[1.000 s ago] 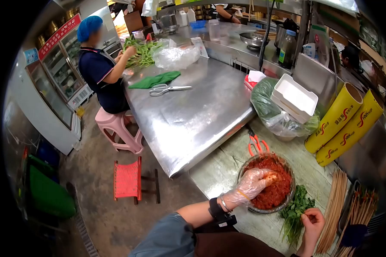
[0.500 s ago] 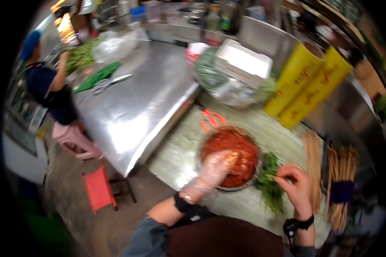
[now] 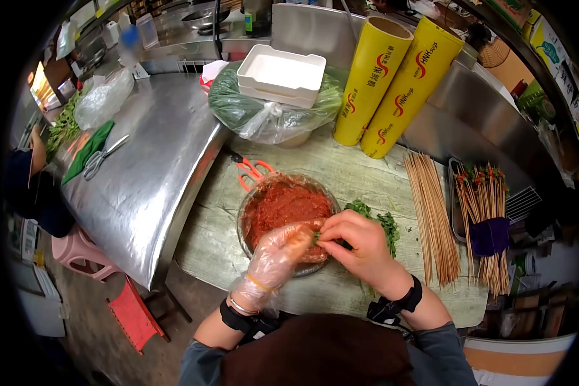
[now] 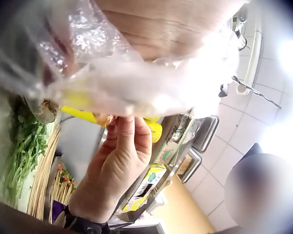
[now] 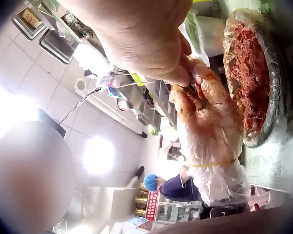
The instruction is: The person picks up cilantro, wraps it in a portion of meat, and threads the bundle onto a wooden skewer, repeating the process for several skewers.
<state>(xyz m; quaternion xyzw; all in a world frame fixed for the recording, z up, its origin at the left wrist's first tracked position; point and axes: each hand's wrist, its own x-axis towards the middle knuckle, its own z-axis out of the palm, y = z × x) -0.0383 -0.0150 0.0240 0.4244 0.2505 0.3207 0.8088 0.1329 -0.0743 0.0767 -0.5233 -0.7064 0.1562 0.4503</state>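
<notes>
My left hand (image 3: 278,249), in a clear plastic glove with a yellow band, is over the near side of a bowl (image 3: 240,225) of red minced mixture (image 3: 286,207). Its fingers are curled and smeared red, with a bit of the red mixture (image 5: 198,90) between them in the right wrist view. Bare, my right hand (image 3: 361,249) meets those gloved fingertips, thumb and forefinger pinching a small green herb sprig (image 3: 315,239). Partly behind the right hand lies a bunch of leafy green herbs (image 3: 388,233), beside the bowl.
Orange-handled scissors (image 3: 254,172) lie behind the bowl. Bare wooden skewers (image 3: 431,222) and a banded bundle of loaded skewers (image 3: 486,209) are at the right. Two yellow rolls (image 3: 402,83) and a white tray (image 3: 282,72) on bagged greens stand behind. A metal table (image 3: 141,174) adjoins at left.
My right hand has left the herb bunch and moved left, bringing a sprig to the gloved fingertips. The left hand stays over the bowl. The head view has swung right.
</notes>
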